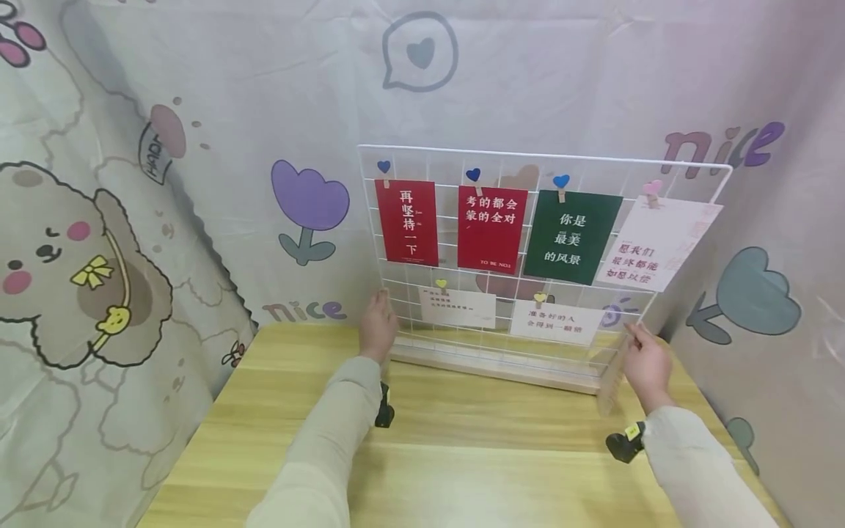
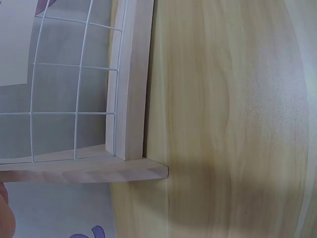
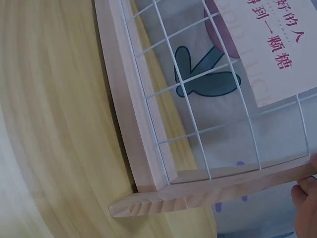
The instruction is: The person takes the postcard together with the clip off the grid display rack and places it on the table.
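A white wire grid photo rack (image 1: pixel 541 156) with a pale wooden base (image 1: pixel 495 372) stands upright on the table. Heart-topped clips, one of them dark blue (image 1: pixel 473 174), pin two red cards (image 1: pixel 425 220), a green card (image 1: pixel 573 229) and a white-pink card (image 1: pixel 667 227) along its upper part. Two white cards (image 1: pixel 554 323) hang lower. My left hand (image 1: pixel 378 328) holds the rack's left wooden side; part of that hand (image 2: pixel 6 215) shows beside the side board (image 2: pixel 84 171). On the other end, my right hand (image 1: pixel 647 363) grips the right side board (image 3: pixel 198 196) with curled fingers.
The rack stands toward the back of the wood-grain table (image 1: pixel 462 469). Behind it and along both sides hangs a light cloth (image 1: pixel 277 88) printed with flowers, a bear and lettering. Black wrist cameras (image 1: pixel 623 444) sit on both wrists near the tabletop.
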Action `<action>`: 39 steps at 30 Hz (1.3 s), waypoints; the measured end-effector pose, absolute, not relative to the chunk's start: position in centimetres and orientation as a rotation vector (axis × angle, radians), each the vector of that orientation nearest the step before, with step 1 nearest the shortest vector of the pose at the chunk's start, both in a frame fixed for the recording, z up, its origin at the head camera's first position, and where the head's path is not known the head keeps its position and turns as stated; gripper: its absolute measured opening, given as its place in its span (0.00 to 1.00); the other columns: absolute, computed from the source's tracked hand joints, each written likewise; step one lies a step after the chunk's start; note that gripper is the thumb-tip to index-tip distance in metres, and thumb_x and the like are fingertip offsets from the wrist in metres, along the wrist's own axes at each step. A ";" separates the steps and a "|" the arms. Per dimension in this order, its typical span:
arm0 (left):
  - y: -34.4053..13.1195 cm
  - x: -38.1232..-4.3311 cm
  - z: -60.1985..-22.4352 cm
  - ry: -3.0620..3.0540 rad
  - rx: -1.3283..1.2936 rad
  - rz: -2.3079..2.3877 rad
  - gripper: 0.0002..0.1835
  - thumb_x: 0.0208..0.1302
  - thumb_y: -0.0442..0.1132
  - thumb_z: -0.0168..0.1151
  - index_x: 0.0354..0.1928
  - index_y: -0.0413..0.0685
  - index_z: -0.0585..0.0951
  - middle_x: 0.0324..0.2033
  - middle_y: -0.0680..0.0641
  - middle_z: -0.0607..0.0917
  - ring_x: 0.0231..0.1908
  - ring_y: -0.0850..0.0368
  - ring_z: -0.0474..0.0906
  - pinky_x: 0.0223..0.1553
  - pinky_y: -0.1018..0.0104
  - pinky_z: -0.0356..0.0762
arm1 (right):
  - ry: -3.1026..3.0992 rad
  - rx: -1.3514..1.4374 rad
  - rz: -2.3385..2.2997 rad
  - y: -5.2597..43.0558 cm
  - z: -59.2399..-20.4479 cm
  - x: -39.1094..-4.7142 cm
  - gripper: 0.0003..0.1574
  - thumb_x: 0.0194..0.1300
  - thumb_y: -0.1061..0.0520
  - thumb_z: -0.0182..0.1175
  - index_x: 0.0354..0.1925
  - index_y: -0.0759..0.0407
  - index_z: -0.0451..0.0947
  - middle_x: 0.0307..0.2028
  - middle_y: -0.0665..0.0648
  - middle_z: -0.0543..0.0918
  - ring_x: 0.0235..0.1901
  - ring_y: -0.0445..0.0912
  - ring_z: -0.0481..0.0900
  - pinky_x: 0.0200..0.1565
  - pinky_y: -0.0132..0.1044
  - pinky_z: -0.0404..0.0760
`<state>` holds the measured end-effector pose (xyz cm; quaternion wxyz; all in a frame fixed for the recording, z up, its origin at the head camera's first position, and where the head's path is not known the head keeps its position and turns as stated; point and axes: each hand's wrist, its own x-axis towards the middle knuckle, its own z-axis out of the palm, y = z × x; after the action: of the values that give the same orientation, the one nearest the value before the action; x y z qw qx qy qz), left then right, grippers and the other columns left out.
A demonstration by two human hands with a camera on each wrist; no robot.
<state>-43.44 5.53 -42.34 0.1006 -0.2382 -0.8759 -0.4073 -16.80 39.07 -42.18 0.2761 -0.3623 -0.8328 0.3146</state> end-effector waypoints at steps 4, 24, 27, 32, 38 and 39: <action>5.4 -43.4 -42.3 -2.568 -0.705 -1.241 0.28 0.54 0.28 0.50 0.60 0.41 0.62 0.58 0.38 0.62 0.56 0.42 0.58 0.56 0.55 0.56 | -2.216 -1.007 0.883 38.9 -41.9 -17.1 0.23 0.63 0.66 0.37 0.56 0.64 0.63 0.59 0.61 0.58 0.55 0.62 0.58 0.47 0.51 0.65; 5.5 -43.4 -42.0 -2.638 -0.604 -1.261 0.24 0.60 0.36 0.49 0.60 0.45 0.63 0.59 0.41 0.62 0.56 0.43 0.60 0.53 0.54 0.60 | -2.125 -1.043 1.004 39.0 -41.7 -17.4 0.23 0.66 0.53 0.41 0.57 0.59 0.63 0.59 0.60 0.60 0.58 0.58 0.57 0.56 0.49 0.56; 5.4 -43.4 -41.9 -2.643 -0.591 -1.281 0.24 0.61 0.37 0.48 0.60 0.45 0.63 0.59 0.41 0.61 0.55 0.42 0.60 0.53 0.54 0.61 | -2.136 -1.034 1.032 39.1 -41.5 -17.4 0.26 0.66 0.49 0.40 0.58 0.59 0.62 0.60 0.59 0.58 0.58 0.58 0.56 0.56 0.49 0.56; 5.3 -43.3 -41.7 -2.667 -0.585 -1.294 0.24 0.62 0.39 0.48 0.61 0.46 0.61 0.61 0.43 0.59 0.57 0.43 0.58 0.55 0.54 0.58 | -2.146 -1.022 1.078 39.2 -41.3 -17.3 0.28 0.65 0.47 0.41 0.59 0.60 0.60 0.61 0.60 0.55 0.59 0.59 0.54 0.56 0.50 0.56; 5.1 -43.1 -41.7 -2.679 -0.601 -1.278 0.24 0.62 0.40 0.48 0.61 0.45 0.61 0.61 0.43 0.59 0.57 0.42 0.57 0.55 0.53 0.57 | -2.142 -1.012 1.159 38.9 -41.1 -17.2 0.31 0.65 0.44 0.41 0.60 0.60 0.58 0.62 0.62 0.54 0.59 0.59 0.52 0.56 0.51 0.55; 5.0 -43.1 -41.7 -2.680 -0.600 -1.278 0.24 0.62 0.40 0.48 0.61 0.45 0.61 0.61 0.43 0.59 0.57 0.42 0.57 0.55 0.53 0.57 | -2.141 -1.012 1.164 38.8 -41.1 -17.1 0.32 0.65 0.43 0.40 0.60 0.60 0.58 0.61 0.62 0.55 0.59 0.59 0.52 0.56 0.51 0.55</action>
<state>-43.07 5.02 -41.67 0.0561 -0.1978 -0.8833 -0.4213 -17.15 38.82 -41.08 0.2485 -0.3715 -0.7859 0.4273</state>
